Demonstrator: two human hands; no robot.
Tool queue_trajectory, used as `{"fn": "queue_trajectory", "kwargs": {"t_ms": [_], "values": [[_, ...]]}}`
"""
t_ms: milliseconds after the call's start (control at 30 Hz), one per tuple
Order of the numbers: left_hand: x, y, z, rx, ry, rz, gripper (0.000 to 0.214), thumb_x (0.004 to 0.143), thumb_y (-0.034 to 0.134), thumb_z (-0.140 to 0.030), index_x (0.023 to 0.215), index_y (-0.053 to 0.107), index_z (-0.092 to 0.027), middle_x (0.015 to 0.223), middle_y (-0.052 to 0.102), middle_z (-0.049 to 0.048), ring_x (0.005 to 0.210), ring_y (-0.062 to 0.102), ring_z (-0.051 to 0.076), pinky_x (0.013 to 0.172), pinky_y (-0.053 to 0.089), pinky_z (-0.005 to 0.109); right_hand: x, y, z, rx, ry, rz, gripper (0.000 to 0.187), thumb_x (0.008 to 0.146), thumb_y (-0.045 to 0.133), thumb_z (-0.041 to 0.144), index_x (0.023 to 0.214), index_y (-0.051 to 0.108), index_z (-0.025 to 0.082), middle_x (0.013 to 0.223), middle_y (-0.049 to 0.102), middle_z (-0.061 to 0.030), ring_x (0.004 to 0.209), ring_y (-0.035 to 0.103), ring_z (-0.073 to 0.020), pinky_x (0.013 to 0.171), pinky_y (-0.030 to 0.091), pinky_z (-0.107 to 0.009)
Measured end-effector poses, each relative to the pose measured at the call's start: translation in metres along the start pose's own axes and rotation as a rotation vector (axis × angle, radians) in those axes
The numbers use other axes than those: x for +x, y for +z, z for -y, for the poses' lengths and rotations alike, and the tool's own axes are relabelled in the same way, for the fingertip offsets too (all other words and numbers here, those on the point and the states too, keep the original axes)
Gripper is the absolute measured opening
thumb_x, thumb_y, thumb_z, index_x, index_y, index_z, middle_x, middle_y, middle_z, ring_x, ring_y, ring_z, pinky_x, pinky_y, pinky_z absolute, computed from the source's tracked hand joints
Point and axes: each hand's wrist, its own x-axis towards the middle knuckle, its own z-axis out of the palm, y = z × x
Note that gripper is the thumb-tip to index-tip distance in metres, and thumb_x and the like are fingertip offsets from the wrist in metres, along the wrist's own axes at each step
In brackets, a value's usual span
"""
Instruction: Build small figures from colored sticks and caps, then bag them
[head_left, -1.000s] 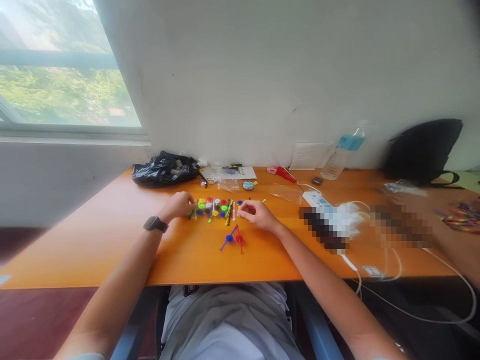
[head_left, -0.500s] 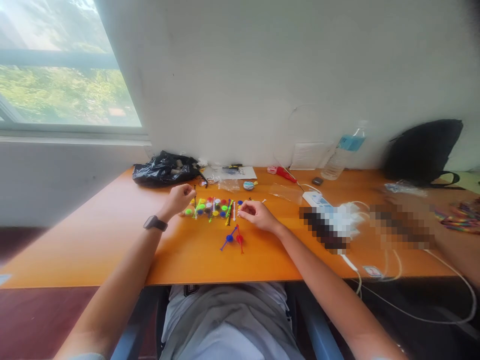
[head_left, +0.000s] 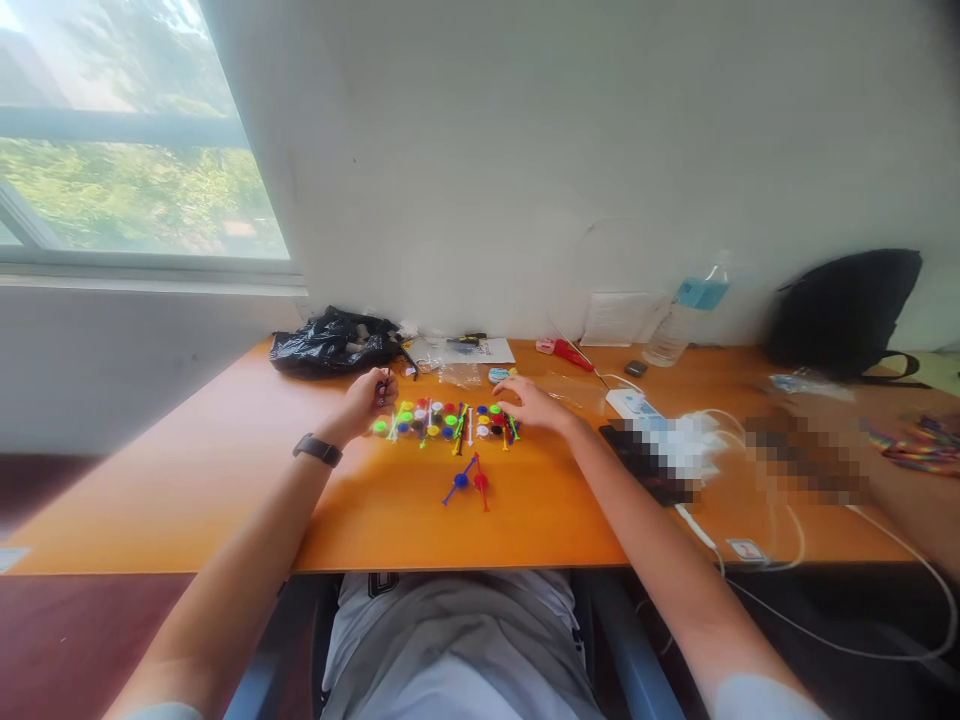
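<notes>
Your left hand (head_left: 366, 398) is at the left end of the row of pieces, just left of centre in the frame. Its grip is pressed together, seemingly pinching a dark rod (head_left: 385, 383), perhaps by the fingertips because it is so slim. Your right hand (head_left: 531, 402) is over the row's right end, fingers bent downward; you cannot tell from here whether its grip pinches anything.

The discs (head_left: 403, 429) and loose rods, among them a white rod (head_left: 470, 427), lie mid-frame on the worktop (head_left: 225, 480), probably spread out so each colour can be picked out easily. Below them, a blue disc (head_left: 461, 481) and a red disc (head_left: 481, 482) sit on slanting rods whose tops meet or nearly meet, likely put there to stay apart from the loose pieces. The black bag (head_left: 334, 342) and bottle (head_left: 688, 315) stand farther back, well clear of your hands.
</notes>
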Motion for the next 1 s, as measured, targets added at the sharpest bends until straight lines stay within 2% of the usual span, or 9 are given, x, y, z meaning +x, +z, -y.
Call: {"fn": "queue_trajectory", "kwargs": {"t_ms": [167, 267, 367, 467, 533, 667, 767, 900, 1000], "values": [[0.001, -0.002, 0.004, -0.071, -0.04, 0.0, 0.023, 0.078, 0.061, -0.024, 0.072, 0.039, -0.021, 0.062, 0.03, -0.0076, 0.046, 0.027, 0.007, 0.039, 0.021, 0.017, 0.023, 0.001, -0.024, -0.085, 0.077, -0.01, 0.04, 0.1, 0.059, 0.022, 0.139, 0.069, 0.021, 0.153, 0.06, -0.0139, 0.146, 0.051, -0.0305, 0.125, 0.037, -0.049], [0.002, -0.002, 0.007, -0.097, -0.062, 0.0, 0.023, 0.079, 0.06, -0.024, 0.071, 0.039, -0.021, 0.06, 0.028, -0.008, 0.044, 0.026, 0.007, 0.037, 0.02, 0.017, 0.028, 0.004, -0.035, -0.117, 0.103, 0.006, 0.043, 0.1, 0.059, 0.023, 0.143, 0.067, 0.021, 0.152, 0.062, -0.0121, 0.143, 0.055, -0.0292, 0.123, 0.039, -0.046], [0.003, -0.001, 0.009, -0.111, -0.079, -0.003, 0.024, 0.079, 0.06, -0.024, 0.07, 0.038, -0.022, 0.059, 0.029, -0.0075, 0.043, 0.026, 0.007, 0.037, 0.02, 0.017, 0.032, 0.004, -0.038, -0.155, 0.134, -0.023, 0.045, 0.1, 0.058, 0.022, 0.145, 0.064, 0.017, 0.15, 0.062, -0.0155, 0.139, 0.057, -0.0311, 0.121, 0.04, -0.047], [0.004, -0.001, 0.01, -0.121, -0.086, -0.011, 0.022, 0.077, 0.06, -0.023, 0.069, 0.04, -0.022, 0.058, 0.03, -0.0072, 0.043, 0.025, 0.007, 0.036, 0.02, 0.017, 0.038, 0.01, -0.029, -0.173, 0.105, -0.019, 0.046, 0.103, 0.055, 0.027, 0.147, 0.062, 0.016, 0.153, 0.059, -0.0159, 0.142, 0.054, -0.0297, 0.122, 0.038, -0.045], [0.004, -0.002, 0.01, -0.129, -0.086, -0.021, 0.021, 0.076, 0.059, -0.023, 0.069, 0.04, -0.022, 0.058, 0.03, -0.0072, 0.044, 0.025, 0.007, 0.036, 0.02, 0.017, 0.045, 0.018, -0.016, -0.177, 0.058, 0.021, 0.043, 0.105, 0.053, 0.034, 0.144, 0.065, 0.021, 0.157, 0.056, -0.0124, 0.146, 0.049, -0.0282, 0.124, 0.035, -0.044], [0.004, -0.002, 0.01, -0.138, -0.087, -0.04, 0.02, 0.076, 0.059, -0.022, 0.069, 0.04, -0.021, 0.058, 0.03, -0.0068, 0.044, 0.026, 0.008, 0.036, 0.02, 0.017, 0.057, 0.042, 0.015, -0.206, 0.018, 0.132, 0.036, 0.104, 0.056, 0.047, 0.127, 0.078, 0.029, 0.169, 0.042, -0.0062, 0.156, 0.033, -0.0359, 0.125, 0.03, -0.052], [0.004, -0.002, 0.01, -0.138, -0.09, -0.052, 0.019, 0.076, 0.058, -0.022, 0.068, 0.041, -0.021, 0.058, 0.031, -0.0065, 0.044, 0.026, 0.007, 0.036, 0.02, 0.017, 0.065, 0.056, 0.032, -0.255, 0.042, 0.164, 0.036, 0.103, 0.055, 0.048, 0.121, 0.08, 0.028, 0.167, 0.044, -0.0073, 0.156, 0.028, -0.0439, 0.122, 0.028, -0.064], [0.005, -0.002, 0.011, -0.132, -0.089, -0.061, 0.019, 0.076, 0.058, -0.022, 0.069, 0.041, -0.021, 0.057, 0.032, -0.0065, 0.043, 0.026, 0.007, 0.036, 0.02, 0.017, 0.074, 0.062, 0.037, -0.324, 0.071, 0.123, 0.04, 0.104, 0.053, 0.043, 0.131, 0.072, 0.021, 0.157, 0.055, -0.014, 0.15, 0.035, -0.0426, 0.12, 0.031, -0.064], [0.005, -0.002, 0.011, -0.126, -0.084, -0.062, 0.019, 0.078, 0.058, -0.023, 0.069, 0.041, -0.021, 0.058, 0.032, -0.0063, 0.043, 0.027, 0.007, 0.036, 0.021, 0.017, 0.081, 0.059, 0.033, -0.354, 0.09, 0.065, 0.048, 0.103, 0.053, 0.039, 0.144, 0.061, 0.016, 0.158, 0.052, -0.0181, 0.148, 0.037, -0.0426, 0.119, 0.032, -0.063]]}}
